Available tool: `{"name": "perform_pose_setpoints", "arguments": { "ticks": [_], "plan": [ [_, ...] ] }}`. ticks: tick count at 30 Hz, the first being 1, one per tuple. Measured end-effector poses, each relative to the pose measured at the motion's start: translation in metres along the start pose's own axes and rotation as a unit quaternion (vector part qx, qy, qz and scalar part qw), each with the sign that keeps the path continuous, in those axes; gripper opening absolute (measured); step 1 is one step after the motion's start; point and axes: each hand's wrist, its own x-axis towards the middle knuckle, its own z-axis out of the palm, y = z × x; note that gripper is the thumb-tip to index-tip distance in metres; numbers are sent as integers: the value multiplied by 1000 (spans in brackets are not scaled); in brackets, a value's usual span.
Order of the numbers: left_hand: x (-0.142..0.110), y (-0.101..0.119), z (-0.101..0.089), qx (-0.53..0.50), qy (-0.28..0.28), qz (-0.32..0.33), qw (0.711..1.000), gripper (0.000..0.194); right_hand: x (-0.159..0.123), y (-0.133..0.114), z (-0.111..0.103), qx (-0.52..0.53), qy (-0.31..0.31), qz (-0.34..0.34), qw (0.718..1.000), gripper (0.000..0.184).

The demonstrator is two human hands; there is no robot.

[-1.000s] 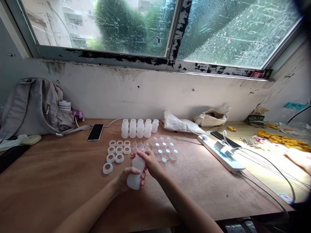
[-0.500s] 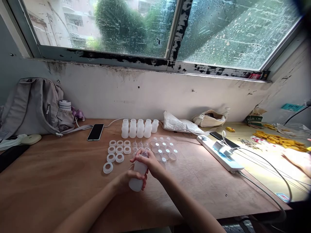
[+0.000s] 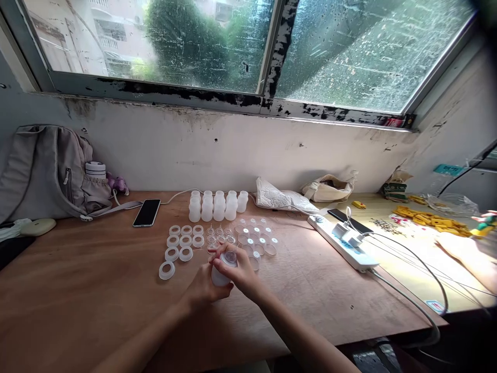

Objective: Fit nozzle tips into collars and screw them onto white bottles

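Left hand [image 3: 202, 288] wraps lower body of white plastic bottle [image 3: 222, 269], held just above wooden table [image 3: 97, 290] near front middle. Right hand [image 3: 239, 268] curls over bottle top, fingers closed around neck. Just beyond hands: white rings [image 3: 182, 242] in rows on left, small clear nipples [image 3: 219, 234] in middle, clear caps [image 3: 257, 239] on right. Behind them, row of white bottles [image 3: 217, 206]. Phone [image 3: 146, 212] and grey backpack [image 3: 46, 173] far left. Power strip [image 3: 342, 243] right. Another person's hand [image 3: 466, 254] at right edge.
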Motion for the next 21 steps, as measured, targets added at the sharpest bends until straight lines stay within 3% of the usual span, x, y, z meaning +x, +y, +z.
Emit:
{"name": "perform_pose_setpoints", "arguments": {
  "ticks": [6, 10, 13, 17, 21],
  "plan": [
    [0, 6, -4, 156, 82, 12, 984, 41, -2, 11, -43, -225, 51, -42, 972, 22],
    [6, 3, -19, 179, 115, 67, 975, 46, -8, 26, -85, -397, 80, 51, 913, 23],
    [11, -7, -25, 216, 149, 89, 961, 52, -17, 37, -103, -448, 40, 111, 886, 28],
    [16, -22, -28, 261, 202, 100, 939, 51, -25, 45, -106, -432, -18, 119, 894, 28],
    [17, -23, -35, 304, 208, 147, 918, 42, -15, 40, -102, -346, -45, 91, 933, 23]
  ]
}}
